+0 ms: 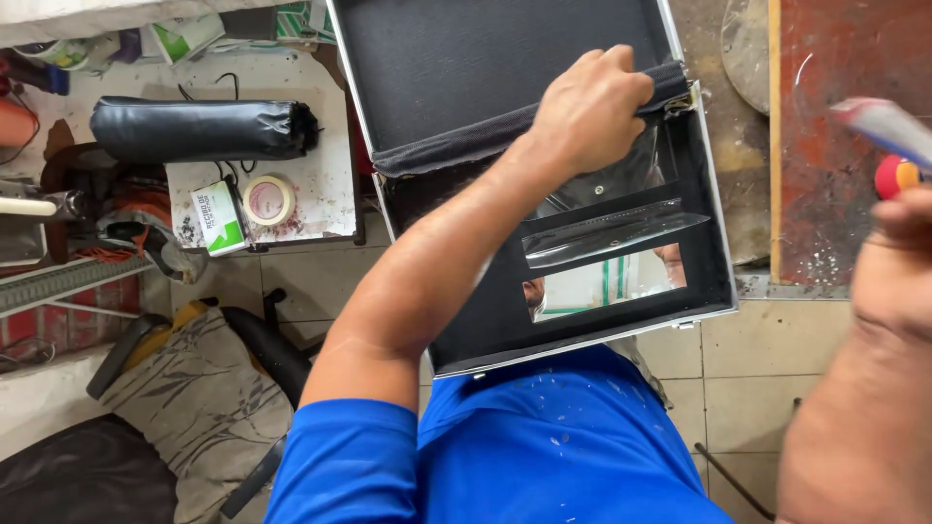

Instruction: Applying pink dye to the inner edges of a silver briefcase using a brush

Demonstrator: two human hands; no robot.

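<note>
The left hand (590, 107) is clenched on the dark fabric flap (456, 146) across the open black case (699, 243), a white-and-green box (219, 217) and tape roll (269, 200) lying well to its left, while the blurred right hand (898, 262) pinches a red-tipped tool (888, 146).

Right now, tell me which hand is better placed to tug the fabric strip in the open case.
Left, likely. The left hand grips the fabric strip at the case hinge; the right hand is off to the side, holding a blurred tool.
</note>
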